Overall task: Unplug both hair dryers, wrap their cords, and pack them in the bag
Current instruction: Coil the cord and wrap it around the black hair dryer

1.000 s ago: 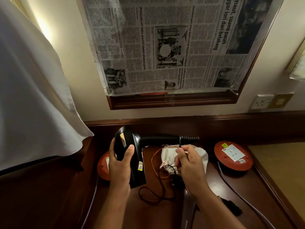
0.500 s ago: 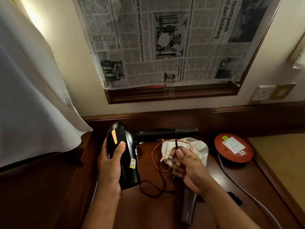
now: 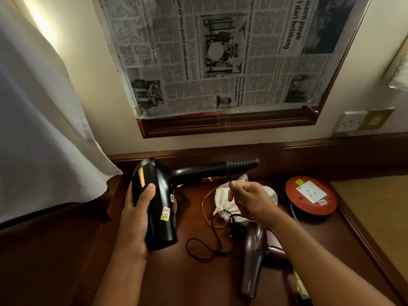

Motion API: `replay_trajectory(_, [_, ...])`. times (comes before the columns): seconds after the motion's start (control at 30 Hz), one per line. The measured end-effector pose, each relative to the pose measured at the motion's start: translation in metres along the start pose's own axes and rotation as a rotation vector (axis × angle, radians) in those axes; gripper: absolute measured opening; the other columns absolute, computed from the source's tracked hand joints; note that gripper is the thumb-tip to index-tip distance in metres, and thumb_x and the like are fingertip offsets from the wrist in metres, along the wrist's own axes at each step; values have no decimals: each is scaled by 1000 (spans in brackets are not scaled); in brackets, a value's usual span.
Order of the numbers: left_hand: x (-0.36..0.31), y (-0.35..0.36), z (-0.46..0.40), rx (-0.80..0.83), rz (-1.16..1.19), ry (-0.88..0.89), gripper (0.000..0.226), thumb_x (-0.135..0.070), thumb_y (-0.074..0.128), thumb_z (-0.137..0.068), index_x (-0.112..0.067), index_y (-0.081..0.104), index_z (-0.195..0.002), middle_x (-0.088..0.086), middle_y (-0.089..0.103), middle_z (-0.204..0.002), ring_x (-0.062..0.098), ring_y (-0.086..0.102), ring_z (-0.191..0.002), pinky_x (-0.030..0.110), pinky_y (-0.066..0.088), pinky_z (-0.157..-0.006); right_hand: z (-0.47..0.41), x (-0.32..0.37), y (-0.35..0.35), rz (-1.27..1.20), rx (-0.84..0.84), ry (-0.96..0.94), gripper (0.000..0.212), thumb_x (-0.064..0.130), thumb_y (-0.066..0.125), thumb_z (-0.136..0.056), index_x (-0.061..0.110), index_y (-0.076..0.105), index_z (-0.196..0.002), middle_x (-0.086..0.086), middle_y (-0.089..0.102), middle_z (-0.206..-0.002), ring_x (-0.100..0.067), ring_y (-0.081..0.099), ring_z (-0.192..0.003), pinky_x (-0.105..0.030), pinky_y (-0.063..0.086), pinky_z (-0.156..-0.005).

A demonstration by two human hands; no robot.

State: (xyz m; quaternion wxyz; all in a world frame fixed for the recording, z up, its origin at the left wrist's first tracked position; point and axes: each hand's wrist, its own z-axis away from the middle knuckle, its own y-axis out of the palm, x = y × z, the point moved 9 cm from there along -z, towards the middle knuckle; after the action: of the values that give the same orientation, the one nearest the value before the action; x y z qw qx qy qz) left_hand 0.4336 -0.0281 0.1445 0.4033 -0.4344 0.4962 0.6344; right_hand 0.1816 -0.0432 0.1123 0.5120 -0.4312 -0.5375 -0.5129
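— What's the left hand (image 3: 135, 219) doing?
— It grips the black hair dryer (image 3: 157, 204) by its body, handle pointing toward three o'clock above the dark wood worktop (image 3: 181, 279).
— And the right hand (image 3: 250, 200)?
— It pinches the thin black cord (image 3: 212, 246) just below the handle's ribbed end. The white bag (image 3: 227, 208) lies beneath it, a brown hair dryer (image 3: 254, 257) at its six o'clock.

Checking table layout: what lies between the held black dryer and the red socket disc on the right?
In the head view, the white drawstring bag lies between black dryer and red disc, with the right hand above it.
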Motion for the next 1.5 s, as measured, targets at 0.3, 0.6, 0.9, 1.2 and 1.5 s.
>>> replay_trajectory(0.3, [-8, -3, 3, 55, -72, 11, 41, -32, 64, -75, -39, 58, -114, 13, 68, -106, 20, 70, -69, 33, 55, -49, -15, -4, -15, 121, 45, 150, 28, 10, 41, -100, 5, 64, -85, 3, 35, -54, -6, 28, -41, -20, 22, -40])
replay_trajectory(0.6, [-12, -5, -2, 104, -154, -18, 41, -30, 68, -83, -37, 53, -121, 12, 66, -110, 17, 72, -72, 25, 54, -49, -28, 41, -25, 696, 96, -75, 31, -9, 54, -84, 17, 68, -74, -5, 61, -68, -12, 53, -61, -26, 44, -58])
replay_trajectory(0.9, [-2, -1, -3, 197, -189, -56, 92, -54, 88, -48, -38, 51, -130, 19, 64, -116, 26, 71, -76, 34, 56, -53, -43, 64, -34, 904, 20, -94, 15, 32, 68, -84, 18, 73, -81, 4, 70, -77, -4, 63, -70, -18, 48, -64])
replay_trajectory(1.2, [-1, -3, -2, 164, -193, 4, 80, -28, 85, -63, -38, 48, -133, 16, 64, -116, 24, 72, -79, 33, 57, -58, -33, 100, -19, 1091, 50, -269, 13, 26, 62, -91, 19, 73, -93, 24, 59, -71, 19, 55, -67, -3, 37, -61])
replay_trajectory(1.5, [-12, -2, 1, 0, -271, 164, 63, -5, 65, -86, -27, 41, -140, -8, 61, -106, -1, 68, -81, 11, 51, -54, -19, 105, -5, 1129, 76, -307, 12, 28, 64, -88, 24, 74, -94, 7, 73, -86, -9, 67, -84, -35, 55, -77])
